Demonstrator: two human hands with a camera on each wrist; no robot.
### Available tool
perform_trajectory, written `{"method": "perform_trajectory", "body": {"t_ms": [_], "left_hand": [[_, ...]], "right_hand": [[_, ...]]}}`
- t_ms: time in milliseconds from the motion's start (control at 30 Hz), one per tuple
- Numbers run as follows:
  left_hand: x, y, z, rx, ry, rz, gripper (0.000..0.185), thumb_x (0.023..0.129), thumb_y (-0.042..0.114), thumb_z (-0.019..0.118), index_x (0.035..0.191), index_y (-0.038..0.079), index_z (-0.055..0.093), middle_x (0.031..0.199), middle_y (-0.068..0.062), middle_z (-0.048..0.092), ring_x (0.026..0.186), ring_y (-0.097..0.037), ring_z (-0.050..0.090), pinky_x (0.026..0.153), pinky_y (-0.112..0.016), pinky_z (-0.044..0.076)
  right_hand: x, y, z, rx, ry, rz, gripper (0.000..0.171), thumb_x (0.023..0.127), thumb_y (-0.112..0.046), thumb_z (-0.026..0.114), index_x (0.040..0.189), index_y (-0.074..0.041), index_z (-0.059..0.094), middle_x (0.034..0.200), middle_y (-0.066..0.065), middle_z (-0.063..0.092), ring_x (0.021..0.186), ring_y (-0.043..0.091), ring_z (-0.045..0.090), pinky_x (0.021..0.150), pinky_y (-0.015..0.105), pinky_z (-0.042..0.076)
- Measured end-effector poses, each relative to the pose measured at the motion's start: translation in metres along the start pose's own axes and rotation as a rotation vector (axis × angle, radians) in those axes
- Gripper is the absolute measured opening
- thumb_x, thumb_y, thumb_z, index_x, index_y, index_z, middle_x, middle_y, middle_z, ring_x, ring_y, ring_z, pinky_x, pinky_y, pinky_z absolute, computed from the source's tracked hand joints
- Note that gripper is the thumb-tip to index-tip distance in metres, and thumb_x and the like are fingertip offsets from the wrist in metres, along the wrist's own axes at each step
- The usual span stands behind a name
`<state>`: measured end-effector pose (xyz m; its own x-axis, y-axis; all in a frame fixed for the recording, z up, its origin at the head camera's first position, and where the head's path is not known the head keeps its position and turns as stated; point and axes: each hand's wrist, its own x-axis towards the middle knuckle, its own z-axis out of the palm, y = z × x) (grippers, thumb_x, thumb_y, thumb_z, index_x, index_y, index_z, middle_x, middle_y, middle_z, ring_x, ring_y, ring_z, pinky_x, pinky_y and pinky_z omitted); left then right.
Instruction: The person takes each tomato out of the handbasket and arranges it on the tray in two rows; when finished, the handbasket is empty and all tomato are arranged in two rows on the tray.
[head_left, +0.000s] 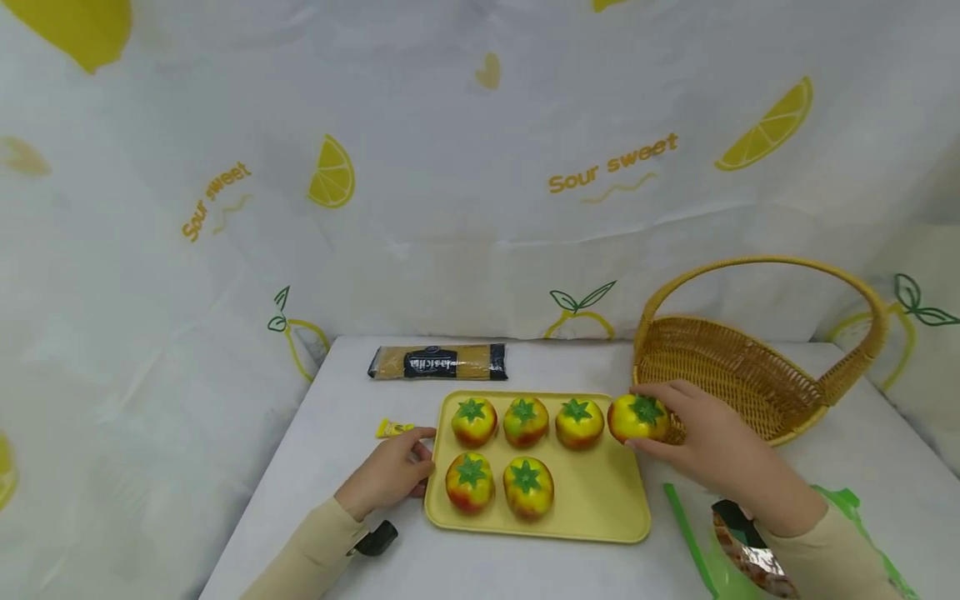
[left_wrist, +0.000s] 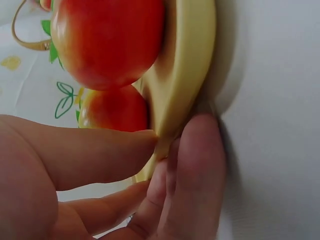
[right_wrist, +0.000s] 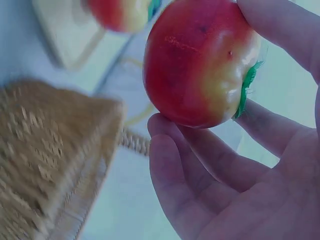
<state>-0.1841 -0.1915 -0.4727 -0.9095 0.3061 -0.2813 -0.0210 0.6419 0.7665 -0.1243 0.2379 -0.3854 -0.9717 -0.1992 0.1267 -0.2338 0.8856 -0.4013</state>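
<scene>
- Five toy tomatoes sit in your yellow tray: three in the back row, two in the front row at its left side
- One more, the sixth tomato, is in your right hand, fingers curled round it, held over the tray's back right corner and just beside the wicker basket
- One basket only, tipped on its side on the table with the handle arching over it; you can see nothing inside it
- Your left hand pinches the tray's left rim, thumb on top and fingers under the edge
- One long brown packet lies behind the tray, one small yellow wrapper lies near your left hand, and one green bag lies below your right wrist
- Only the head view gives you the count and layout; the left wrist view shows the pinch on the rim up close with two tomatoes behind it; the right wrist view shows the held tomato's red side and the basket's weave, blurred
</scene>
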Motion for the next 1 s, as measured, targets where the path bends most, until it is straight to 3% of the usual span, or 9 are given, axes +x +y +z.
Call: {"method": "perform_trajectory", "body": {"t_ms": [267,467,833,1000], "left_hand": [[-0.009,-0.007,0.003,0.003,-0.017,0.032,0.054,0.101,0.014,0.073,0.151,0.007,0.058,0.107,-0.005,0.065,0.084,-0.015,0.066,0.071,-0.026,0.064],[-0.010,-0.013,0.003,0.009,-0.040,0.065,0.054,0.100,0.014,0.074,0.151,0.004,0.058,0.107,-0.005,0.064,0.086,-0.015,0.068,0.071,-0.026,0.064],[-0.014,-0.019,0.001,0.009,-0.027,0.039,0.054,0.100,0.013,0.074,0.151,0.005,0.058,0.109,-0.004,0.064,0.086,-0.014,0.067,0.071,-0.025,0.064],[-0.018,-0.020,-0.003,-0.009,-0.027,0.045,0.053,0.100,0.013,0.074,0.150,0.005,0.058,0.109,-0.005,0.064,0.087,-0.015,0.068,0.072,-0.026,0.065]], "right_hand": [[-0.009,-0.016,0.031,0.022,-0.097,-0.012,0.071,0.085,-0.050,0.090,0.144,-0.017,0.066,0.140,0.014,0.066,0.120,0.033,0.070,0.096,0.058,0.062],[-0.013,-0.025,0.050,0.030,-0.141,0.029,0.068,0.084,-0.051,0.091,0.141,-0.021,0.067,0.139,0.007,0.067,0.122,0.029,0.070,0.102,0.058,0.060],[-0.016,-0.035,0.072,0.001,-0.159,0.027,0.070,0.081,-0.051,0.093,0.140,-0.023,0.069,0.125,-0.001,0.069,0.108,0.012,0.064,0.095,0.045,0.061],[-0.017,-0.037,0.079,0.022,-0.165,0.042,0.071,0.081,-0.050,0.093,0.141,-0.023,0.068,0.126,-0.002,0.069,0.107,0.010,0.065,0.095,0.043,0.061]]}}
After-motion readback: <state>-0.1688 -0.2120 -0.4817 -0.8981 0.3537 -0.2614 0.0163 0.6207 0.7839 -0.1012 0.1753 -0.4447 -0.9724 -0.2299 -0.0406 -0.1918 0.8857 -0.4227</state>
